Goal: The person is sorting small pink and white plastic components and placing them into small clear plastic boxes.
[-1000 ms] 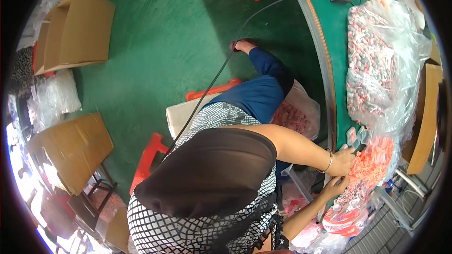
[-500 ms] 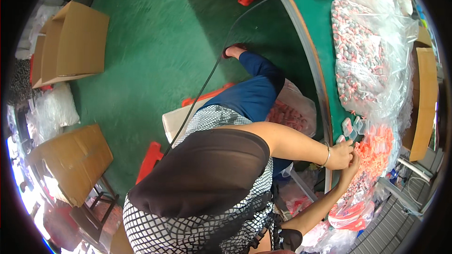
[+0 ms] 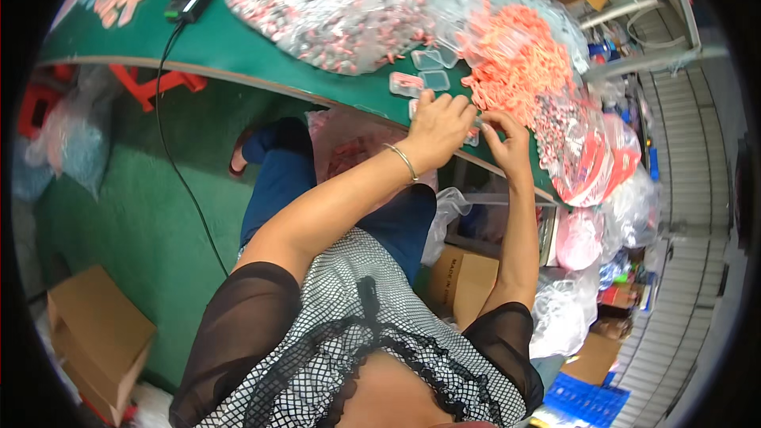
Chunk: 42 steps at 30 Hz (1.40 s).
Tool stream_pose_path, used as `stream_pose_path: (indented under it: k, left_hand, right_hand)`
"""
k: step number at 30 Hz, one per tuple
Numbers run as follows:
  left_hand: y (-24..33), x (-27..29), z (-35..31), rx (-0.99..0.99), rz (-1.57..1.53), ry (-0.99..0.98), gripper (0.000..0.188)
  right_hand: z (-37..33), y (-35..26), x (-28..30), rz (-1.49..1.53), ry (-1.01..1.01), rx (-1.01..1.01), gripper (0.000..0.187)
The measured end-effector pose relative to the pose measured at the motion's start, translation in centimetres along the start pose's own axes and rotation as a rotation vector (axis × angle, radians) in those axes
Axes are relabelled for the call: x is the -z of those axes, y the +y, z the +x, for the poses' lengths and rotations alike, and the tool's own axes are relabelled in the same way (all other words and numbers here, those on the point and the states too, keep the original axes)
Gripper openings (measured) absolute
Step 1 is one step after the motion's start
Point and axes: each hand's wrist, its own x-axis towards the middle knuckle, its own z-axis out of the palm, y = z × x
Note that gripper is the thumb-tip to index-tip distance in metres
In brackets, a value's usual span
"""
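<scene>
At the table edge my left hand [image 3: 438, 131], with a bracelet on its wrist, is closed, its fingers curled down. Close beside it, my right hand [image 3: 507, 147] pinches with thumb and forefinger. What either holds is too small or hidden. A little plastic case [image 3: 473, 136] partly shows between the hands. Just beyond my left hand lie a clear case with pink pieces in it [image 3: 406, 84] and an empty clear case [image 3: 434, 80]. A heap of orange small parts [image 3: 519, 59] lies beyond my right hand.
A large clear bag of grey and pink pieces [image 3: 325, 12] covers the far table. Bagged small pieces [image 3: 567, 131] lie to the right. A black cable [image 3: 176, 147] hangs from a black device [image 3: 190, 1]. A cardboard box [image 3: 99, 333] stands on the floor, left; a red stool [image 3: 151, 83] is under the table.
The view has swung right toward the table, so the table now stretches across the top. Both hands stay close together beside the small cases and orange heap.
</scene>
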Motion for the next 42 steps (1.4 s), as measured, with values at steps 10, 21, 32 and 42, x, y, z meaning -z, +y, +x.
stream_pose_path:
  k: [10, 21, 32, 42]
  left_hand:
    - [-1.2, 0.2, 1.2, -0.203, 0.090, -0.040, 0.016]
    - [-1.2, 1.1, 0.4, -0.268, 0.116, -0.033, 0.015]
    - [-1.8, 0.9, -1.2, -0.283, 0.061, 0.046, 0.011]
    - [-2.7, 1.5, -1.6, -0.287, 0.050, 0.066, 0.013]
  right_hand:
    - [-2.5, 0.2, -3.1, -0.071, 0.185, 0.090, 0.032]
    - [-2.3, -1.3, -2.7, 0.082, 0.131, 0.049, 0.028]
    - [8.1, -2.4, -4.9, -0.195, -0.067, -0.108, 0.037]
    - [13.7, -1.0, -5.5, -0.264, -0.515, 0.172, 0.069]
